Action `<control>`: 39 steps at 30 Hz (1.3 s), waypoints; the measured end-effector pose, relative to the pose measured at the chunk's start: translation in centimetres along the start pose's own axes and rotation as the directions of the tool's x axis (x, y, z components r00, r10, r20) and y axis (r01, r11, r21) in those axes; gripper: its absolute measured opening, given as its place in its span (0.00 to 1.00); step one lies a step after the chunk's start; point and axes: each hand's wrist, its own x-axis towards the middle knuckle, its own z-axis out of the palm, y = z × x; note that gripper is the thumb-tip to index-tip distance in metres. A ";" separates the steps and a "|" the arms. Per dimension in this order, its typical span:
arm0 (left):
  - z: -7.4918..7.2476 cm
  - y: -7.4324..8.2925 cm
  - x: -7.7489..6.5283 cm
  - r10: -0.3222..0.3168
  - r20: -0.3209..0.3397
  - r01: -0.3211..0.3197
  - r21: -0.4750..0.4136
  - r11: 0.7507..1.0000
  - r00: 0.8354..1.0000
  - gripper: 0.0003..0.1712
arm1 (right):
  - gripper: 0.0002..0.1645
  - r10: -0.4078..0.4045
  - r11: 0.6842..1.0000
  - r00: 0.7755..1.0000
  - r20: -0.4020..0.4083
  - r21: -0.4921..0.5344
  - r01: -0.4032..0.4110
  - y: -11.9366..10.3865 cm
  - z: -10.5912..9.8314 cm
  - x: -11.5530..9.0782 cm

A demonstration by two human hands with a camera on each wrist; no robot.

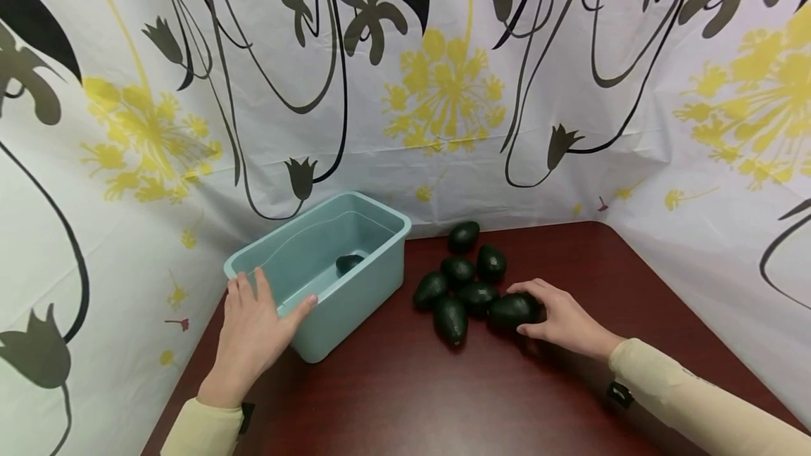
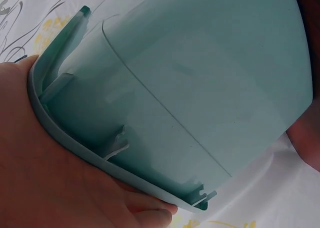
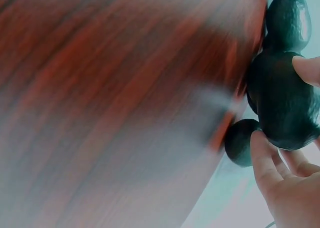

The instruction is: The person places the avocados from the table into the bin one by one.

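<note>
My right hand (image 1: 560, 315) grips a dark green avocado (image 1: 512, 311) between thumb and fingers, at the right edge of a cluster on the table. In the right wrist view, the fingers (image 3: 265, 163) and thumb lie on opposite sides of that avocado (image 3: 285, 97). Several other avocados sit close beside it, among them a front one (image 1: 450, 321) and a back one (image 1: 464, 236). My left hand (image 1: 252, 336) rests on the near left corner of a light teal plastic bin (image 1: 357, 308), fingers spread along the rim. Inside the bin lies one avocado (image 1: 348, 264), partly hidden by the wall.
The reddish-brown wooden table (image 1: 405, 400) has a rounded back right corner. White patterned cloth (image 1: 443, 181) hangs behind the table and along both sides. The bin stands at the back left, to the left of the avocado cluster.
</note>
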 end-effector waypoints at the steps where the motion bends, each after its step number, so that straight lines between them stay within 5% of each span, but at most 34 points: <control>1: 0.0 0.0 0.0 -0.001 0.005 0.001 0.000 1.000 1.000 0.73 | 0.41 0.005 1.000 1.000 0.003 0.010 -0.005 0.0 0.0 0.0; 18: 0.2 0.0 -0.3 -0.004 0.015 0.004 -0.008 1.000 1.000 0.74 | 0.40 -0.014 1.000 0.999 -0.034 0.026 0.015 -0.5 -0.4 0.6; 39: 0.1 0.0 -0.1 -0.006 0.001 0.006 -0.018 1.000 1.000 0.74 | 0.40 -0.060 0.998 0.991 -0.122 -0.017 0.059 -3.0 -1.2 3.6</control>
